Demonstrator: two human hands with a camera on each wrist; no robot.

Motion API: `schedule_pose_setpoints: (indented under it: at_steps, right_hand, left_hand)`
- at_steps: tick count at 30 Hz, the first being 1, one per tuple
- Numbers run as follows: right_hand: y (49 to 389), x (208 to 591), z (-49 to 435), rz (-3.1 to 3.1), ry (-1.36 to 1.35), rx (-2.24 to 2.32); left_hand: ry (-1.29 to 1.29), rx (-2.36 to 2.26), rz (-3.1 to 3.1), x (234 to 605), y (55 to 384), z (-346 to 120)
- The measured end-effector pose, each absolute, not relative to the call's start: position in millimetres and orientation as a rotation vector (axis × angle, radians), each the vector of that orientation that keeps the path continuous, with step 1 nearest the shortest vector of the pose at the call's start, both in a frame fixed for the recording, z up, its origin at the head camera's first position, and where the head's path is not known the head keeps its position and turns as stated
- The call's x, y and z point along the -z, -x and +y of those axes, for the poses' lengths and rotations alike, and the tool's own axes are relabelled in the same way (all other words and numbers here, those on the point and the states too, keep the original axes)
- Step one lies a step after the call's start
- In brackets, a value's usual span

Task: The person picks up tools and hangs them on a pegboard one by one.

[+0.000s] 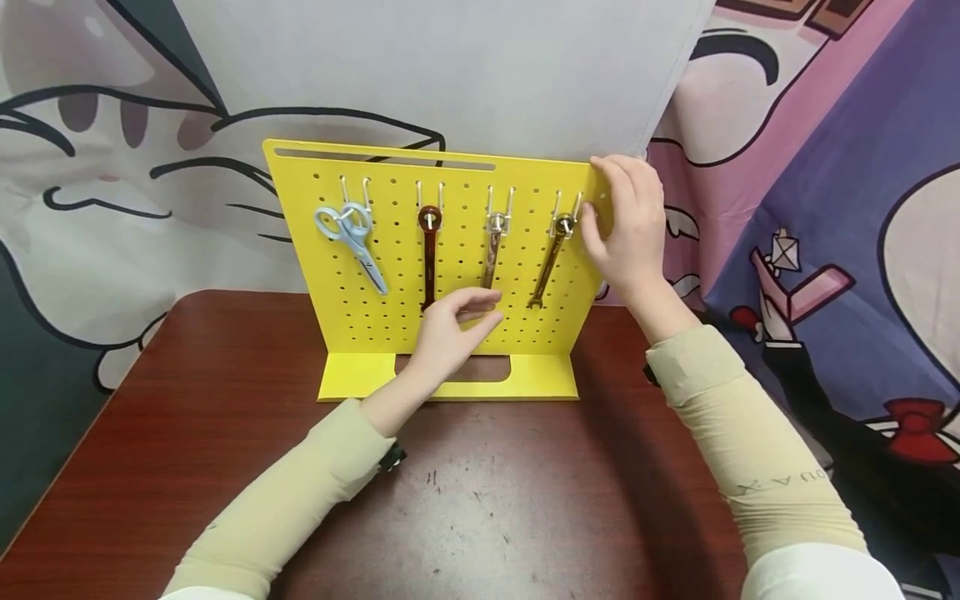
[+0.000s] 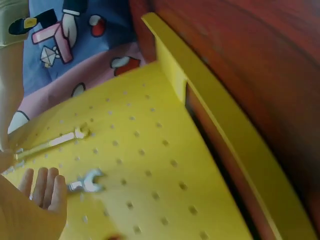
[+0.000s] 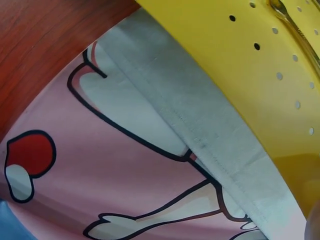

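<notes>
An upright yellow pegboard [image 1: 461, 325] holds a pair of light blue scissors [image 1: 356, 239] and three wrenches on white hooks. From the left hang a reddish-brown wrench [image 1: 430, 262], a silver wrench [image 1: 492, 258] and a darker bronze-toned wrench [image 1: 549, 265]. My left hand [image 1: 450, 332] is in front of the board by the silver wrench's lower part, fingers extended, covering its end in the head view. In the left wrist view that wrench's open jaw end [image 2: 91, 181] shows beside the fingertips. My right hand [image 1: 630, 221] grips the board's upper right corner, thumb on the front.
The board's flat base [image 1: 543, 379] stands on a reddish-brown table [image 1: 480, 500]. Behind the board hang printed cartoon cloths [image 1: 202, 225] and a plain white sheet [image 1: 450, 75]. A purple and pink printed cloth [image 1: 825, 208] borders the right side.
</notes>
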State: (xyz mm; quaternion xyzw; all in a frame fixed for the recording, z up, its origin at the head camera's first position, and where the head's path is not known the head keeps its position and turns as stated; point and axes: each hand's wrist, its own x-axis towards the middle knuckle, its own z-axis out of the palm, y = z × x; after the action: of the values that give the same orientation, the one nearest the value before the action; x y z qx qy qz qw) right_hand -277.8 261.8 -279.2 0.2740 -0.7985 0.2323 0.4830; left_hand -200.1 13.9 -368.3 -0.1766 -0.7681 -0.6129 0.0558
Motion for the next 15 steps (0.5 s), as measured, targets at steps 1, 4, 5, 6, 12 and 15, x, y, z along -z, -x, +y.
schedule_pose_setpoints:
  at_steps: [1, 4, 5, 6, 12, 15]
  right_hand:
    - [277.9, 278.7, 260.9, -1.950, -0.671, -0.561]
    - [277.4, 277.0, 259.1, -1.977, -0.679, -0.528]
    - [276.9, 276.6, 258.6, -1.989, -0.681, -0.512]
    - [275.9, 276.1, 258.9, -2.002, -0.685, -0.491]
    - [262.2, 281.9, 259.7, -2.069, -0.649, -0.428]
    - [248.0, 293.4, 258.9, -2.094, -0.584, -0.443]
  left_hand:
    - [0.557, 1.802, -2.356, 370.6, 198.1, 6.4]
    - [0.634, 1.591, -2.421, 379.4, 192.0, -18.2]
    - [0.656, 1.523, -2.440, 382.6, 189.8, -26.9]
    - [0.674, 1.458, -2.461, 385.7, 187.2, -35.1]
    - [0.718, 1.096, -2.597, 400.2, 168.8, -83.3]
    - [0.739, 0.870, -2.632, 407.2, 162.1, -104.9]
